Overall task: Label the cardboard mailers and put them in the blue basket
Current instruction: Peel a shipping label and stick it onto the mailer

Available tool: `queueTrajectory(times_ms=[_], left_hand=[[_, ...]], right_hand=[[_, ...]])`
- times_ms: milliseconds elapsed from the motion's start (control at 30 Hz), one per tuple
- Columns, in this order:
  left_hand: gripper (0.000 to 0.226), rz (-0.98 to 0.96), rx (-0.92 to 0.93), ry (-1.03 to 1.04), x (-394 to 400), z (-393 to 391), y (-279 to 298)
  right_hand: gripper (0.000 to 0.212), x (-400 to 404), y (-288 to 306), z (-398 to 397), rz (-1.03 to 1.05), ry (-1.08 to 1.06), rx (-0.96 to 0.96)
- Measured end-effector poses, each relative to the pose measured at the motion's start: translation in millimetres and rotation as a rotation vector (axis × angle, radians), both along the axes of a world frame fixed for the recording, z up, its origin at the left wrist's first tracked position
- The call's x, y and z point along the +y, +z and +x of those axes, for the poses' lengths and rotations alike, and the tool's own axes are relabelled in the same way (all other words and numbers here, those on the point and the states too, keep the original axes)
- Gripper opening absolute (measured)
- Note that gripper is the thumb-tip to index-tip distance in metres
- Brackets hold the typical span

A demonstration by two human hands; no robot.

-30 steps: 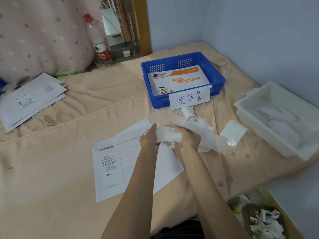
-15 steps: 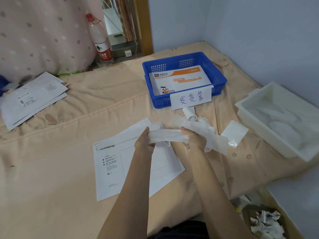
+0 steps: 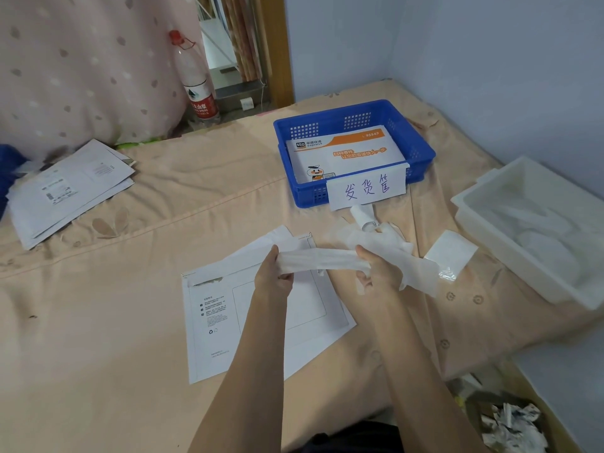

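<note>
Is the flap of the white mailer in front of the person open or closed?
Open. The flap of the white mailer is folded back, away from the body, flat on the bedsheet.

Left hand (image 3: 273,276) and forearm cover the mid part of the white mailer (image 3: 261,315); its small print is too tiny to read. Right hand (image 3: 380,273) hides part of the label strip (image 3: 318,261). Paper sign (image 3: 367,189) masks the blue basket (image 3: 356,114) front wall. White tray (image 3: 523,223) cut off at right edge; contents blurry. Mailer stack (image 3: 68,188) clipped at left edge.
</note>
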State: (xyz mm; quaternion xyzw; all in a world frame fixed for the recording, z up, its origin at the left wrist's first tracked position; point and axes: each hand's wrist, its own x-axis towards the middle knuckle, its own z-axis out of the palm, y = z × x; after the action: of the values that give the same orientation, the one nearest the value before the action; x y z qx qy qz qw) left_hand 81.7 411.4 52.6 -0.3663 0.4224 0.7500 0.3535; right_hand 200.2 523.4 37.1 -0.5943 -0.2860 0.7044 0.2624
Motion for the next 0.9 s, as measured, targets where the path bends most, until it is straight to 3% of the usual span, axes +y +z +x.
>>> queueTrajectory(times_ms=[600,667,900], left_hand=[[0.019,0.004,-0.030,0.034,1.7,1.3,-4.8],[0.018,-0.001,-0.025,0.042,0.8,0.3,-6.5],[0.019,-0.034,0.001,0.019,0.5,0.3,-10.5]], right_hand=[[0.029,9.4,-25.6,7.8,-0.109,-0.043,0.078],[0.037,11.2,-28.9,9.1,-0.083,-0.024,0.065],[0.033,16.0,-36.6,15.3,-0.078,0.047,0.061]])
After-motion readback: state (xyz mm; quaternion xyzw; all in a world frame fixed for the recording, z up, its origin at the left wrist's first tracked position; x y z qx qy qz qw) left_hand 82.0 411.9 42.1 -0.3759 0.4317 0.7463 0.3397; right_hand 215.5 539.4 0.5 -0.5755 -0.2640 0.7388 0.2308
